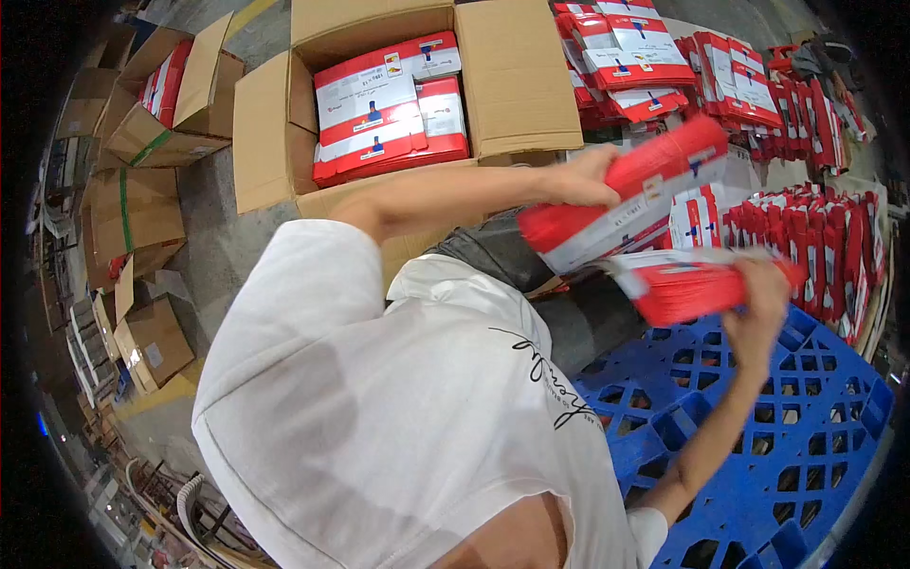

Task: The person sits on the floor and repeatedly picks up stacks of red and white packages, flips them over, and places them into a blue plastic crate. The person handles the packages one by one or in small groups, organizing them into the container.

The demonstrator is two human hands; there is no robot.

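My left hand (583, 180) reaches across to the right. It is closed round a stack of red and white flat cartons (630, 194), which is tilted and a little blurred. Just below and to the right, my right hand (760, 289) grips the outer end of a second stack of flat cartons (687, 289). This lower stack is smeared by motion, and its white faces turn upward near the first stack. The two stacks overlap in view; whether they touch, I cannot tell. The fingers of both hands are partly hidden behind the cartons.
An open cardboard box (517, 81) ahead holds red and white carton stacks (370, 104). More carton bundles (640, 57) lie at the far right, with a standing row (806, 242) below. A blue plastic pallet (758, 446) is at right. Several cardboard boxes (137, 213) line the left.
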